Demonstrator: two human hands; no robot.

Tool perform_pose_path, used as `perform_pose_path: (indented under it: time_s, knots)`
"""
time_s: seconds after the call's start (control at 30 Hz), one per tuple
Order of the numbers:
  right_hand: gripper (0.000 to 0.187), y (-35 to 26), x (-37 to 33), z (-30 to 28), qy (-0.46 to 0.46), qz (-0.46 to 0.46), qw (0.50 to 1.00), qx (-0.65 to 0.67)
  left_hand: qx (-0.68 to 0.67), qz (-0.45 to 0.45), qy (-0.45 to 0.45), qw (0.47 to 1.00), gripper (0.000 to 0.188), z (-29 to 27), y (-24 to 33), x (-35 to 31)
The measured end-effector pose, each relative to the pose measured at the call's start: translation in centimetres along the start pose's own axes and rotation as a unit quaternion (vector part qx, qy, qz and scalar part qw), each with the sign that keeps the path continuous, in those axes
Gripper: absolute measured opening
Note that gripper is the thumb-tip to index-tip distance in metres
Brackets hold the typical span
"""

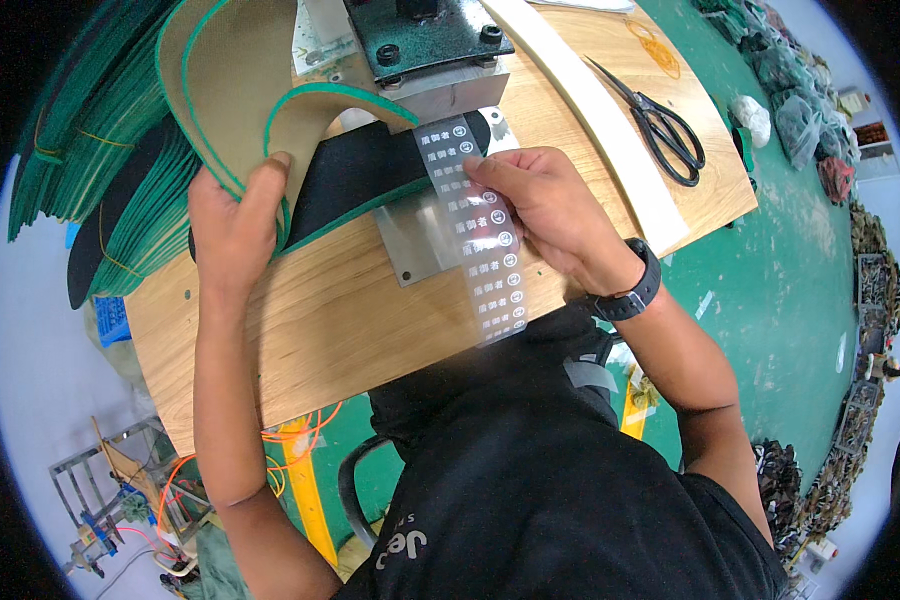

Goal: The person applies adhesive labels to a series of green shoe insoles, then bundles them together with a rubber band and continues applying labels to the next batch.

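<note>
My left hand [238,222] is closed around beige insoles [228,95] with green edges, which bend upward from the table. Beside it lies a black insole [355,180] with a green rim, its far end in front of the metal block of a press [425,55]. Between thumb and fingers, my right hand [555,205] pinches a clear film strip [490,255] printed with rows of white marks. The top of that strip rests over the black insole's right end, and its lower length hangs toward me past a flat metal plate [410,245].
Black-handled scissors [665,135] lie at the right of the wooden table [320,345], next to a long white curved strip [600,115]. Yellow rubber bands [658,50] are behind them. Banded stacks of green-edged insoles [135,235] crowd the left side. Bags [800,120] sit on the green floor.
</note>
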State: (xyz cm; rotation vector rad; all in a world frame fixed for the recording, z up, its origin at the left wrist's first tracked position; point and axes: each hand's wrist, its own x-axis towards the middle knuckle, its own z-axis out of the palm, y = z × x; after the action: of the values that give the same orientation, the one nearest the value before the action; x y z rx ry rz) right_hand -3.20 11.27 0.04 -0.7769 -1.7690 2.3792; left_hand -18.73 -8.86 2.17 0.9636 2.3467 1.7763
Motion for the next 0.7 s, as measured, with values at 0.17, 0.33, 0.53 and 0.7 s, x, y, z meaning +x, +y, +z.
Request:
perform_pose_path:
  time_s: [0.17,0.33,0.53,0.7]
  knots:
    - [0.027,-0.6,-0.2,0.2,-0.003,0.005,0.999,-0.048,0.078,-0.029,-0.004,0.996,0.023,0.4,0.2,-0.3]
    - [0.025,-0.8,-0.6,0.6,0.008,0.015,0.999,-0.047,0.208,0.053,-0.11,0.97,0.049,1.4,1.3,-0.1]
    - [0.031,-0.2,-0.6,0.1,0.002,-0.018,1.0,0.004,0.3,0.129,-0.142,0.935,0.072,2.0,1.0,-0.1]
    - [0.026,0.9,-1.1,-0.5,0.064,-0.127,0.99,-0.008,0.286,0.109,-0.126,0.944,0.067,1.5,0.7,-0.6]
